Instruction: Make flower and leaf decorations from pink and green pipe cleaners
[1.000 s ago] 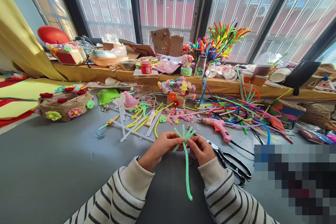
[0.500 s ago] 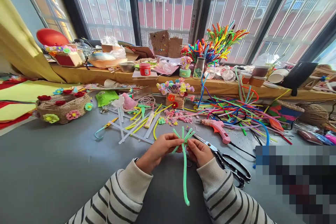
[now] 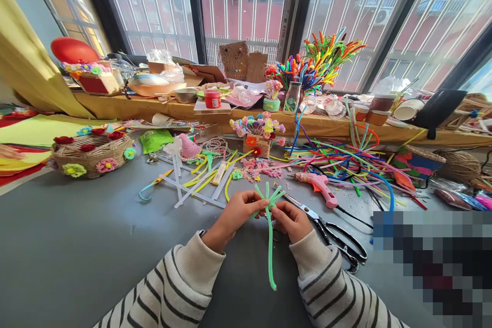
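Observation:
A bundle of mint-green pipe cleaners (image 3: 270,251) is held over the grey table, its short ends fanned out at the top and one long end hanging down. My left hand (image 3: 240,215) pinches the bundle's middle from the left, fingers closed. From the right, my right hand (image 3: 291,220) grips the same crossing point between thumb and fingers. Fingers hide the exact join. Just beyond the right hand lie black-handled scissors (image 3: 338,238), partly covered by that hand and sleeve. A pink glue gun (image 3: 319,187) rests farther back on the right.
A woven basket with fuzzy flowers (image 3: 92,156) stands at left. Glue sticks (image 3: 196,192) and yellow stems lie ahead. Loose coloured pipe cleaners (image 3: 346,159) spread at right. A small flower box (image 3: 257,146) stands behind. Another person's hand (image 3: 11,152) shows at the far left edge.
The hanging end of the green bundle has risen slightly. Both my hands keep their pinch almost in place. Another person's hand has come into view at the far left.

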A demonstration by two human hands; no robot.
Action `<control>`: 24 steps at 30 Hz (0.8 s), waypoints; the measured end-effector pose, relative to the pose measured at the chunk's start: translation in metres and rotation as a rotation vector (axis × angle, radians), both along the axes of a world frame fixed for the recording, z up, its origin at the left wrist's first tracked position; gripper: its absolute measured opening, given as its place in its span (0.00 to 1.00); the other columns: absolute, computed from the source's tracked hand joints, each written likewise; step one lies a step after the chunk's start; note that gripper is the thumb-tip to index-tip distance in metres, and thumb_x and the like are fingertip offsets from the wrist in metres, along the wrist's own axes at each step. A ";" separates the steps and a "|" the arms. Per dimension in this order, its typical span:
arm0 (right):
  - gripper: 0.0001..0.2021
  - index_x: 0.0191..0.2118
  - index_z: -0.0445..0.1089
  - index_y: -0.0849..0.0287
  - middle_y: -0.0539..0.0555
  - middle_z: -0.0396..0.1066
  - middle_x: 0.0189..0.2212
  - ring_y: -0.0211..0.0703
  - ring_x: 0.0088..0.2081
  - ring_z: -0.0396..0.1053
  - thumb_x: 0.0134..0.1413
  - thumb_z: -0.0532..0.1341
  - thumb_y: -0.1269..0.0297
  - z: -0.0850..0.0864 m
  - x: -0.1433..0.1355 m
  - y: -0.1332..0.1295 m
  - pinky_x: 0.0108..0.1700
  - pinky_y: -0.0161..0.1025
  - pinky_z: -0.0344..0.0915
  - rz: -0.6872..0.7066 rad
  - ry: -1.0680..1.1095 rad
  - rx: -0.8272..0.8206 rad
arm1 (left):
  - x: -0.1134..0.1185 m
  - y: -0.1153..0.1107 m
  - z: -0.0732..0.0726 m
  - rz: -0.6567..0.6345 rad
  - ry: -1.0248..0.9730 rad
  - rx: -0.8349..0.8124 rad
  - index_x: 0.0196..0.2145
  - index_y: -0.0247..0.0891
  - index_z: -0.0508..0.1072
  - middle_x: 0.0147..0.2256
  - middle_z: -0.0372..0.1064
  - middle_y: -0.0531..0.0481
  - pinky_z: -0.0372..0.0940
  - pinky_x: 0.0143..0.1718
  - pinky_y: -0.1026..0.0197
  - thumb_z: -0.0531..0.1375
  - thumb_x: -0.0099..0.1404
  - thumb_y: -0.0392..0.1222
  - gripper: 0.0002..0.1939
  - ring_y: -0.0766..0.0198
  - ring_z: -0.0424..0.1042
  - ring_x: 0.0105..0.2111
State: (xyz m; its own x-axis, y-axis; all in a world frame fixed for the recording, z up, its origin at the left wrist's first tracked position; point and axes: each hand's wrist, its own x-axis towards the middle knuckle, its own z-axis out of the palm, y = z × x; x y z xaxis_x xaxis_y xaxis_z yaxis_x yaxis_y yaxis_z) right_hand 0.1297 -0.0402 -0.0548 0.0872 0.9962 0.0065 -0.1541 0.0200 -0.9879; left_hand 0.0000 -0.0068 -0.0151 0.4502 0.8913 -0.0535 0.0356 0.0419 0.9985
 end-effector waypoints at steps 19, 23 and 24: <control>0.07 0.31 0.64 0.60 0.54 0.65 0.25 0.39 0.27 0.62 0.48 0.50 0.71 0.013 0.013 -0.006 0.29 0.34 0.60 -0.222 -1.189 0.838 | 0.000 0.000 -0.004 -0.028 -0.135 -0.244 0.17 0.33 0.62 0.15 0.59 0.56 0.53 0.21 0.68 0.58 0.45 0.43 0.11 0.73 0.59 0.16; 0.08 0.28 0.64 0.60 0.54 0.64 0.23 0.40 0.28 0.61 0.49 0.49 0.71 0.014 0.013 -0.004 0.30 0.35 0.58 -0.243 -1.312 0.895 | 0.001 0.000 -0.006 -0.028 -0.089 -0.153 0.17 0.33 0.62 0.15 0.60 0.55 0.54 0.21 0.67 0.58 0.46 0.44 0.11 0.73 0.58 0.17; 0.09 0.26 0.64 0.60 0.54 0.64 0.22 0.40 0.28 0.61 0.49 0.48 0.71 0.014 0.012 -0.004 0.29 0.35 0.58 -0.235 -1.318 0.886 | 0.001 0.000 -0.006 -0.024 -0.081 -0.133 0.17 0.33 0.62 0.16 0.60 0.55 0.54 0.21 0.67 0.57 0.46 0.44 0.11 0.73 0.58 0.17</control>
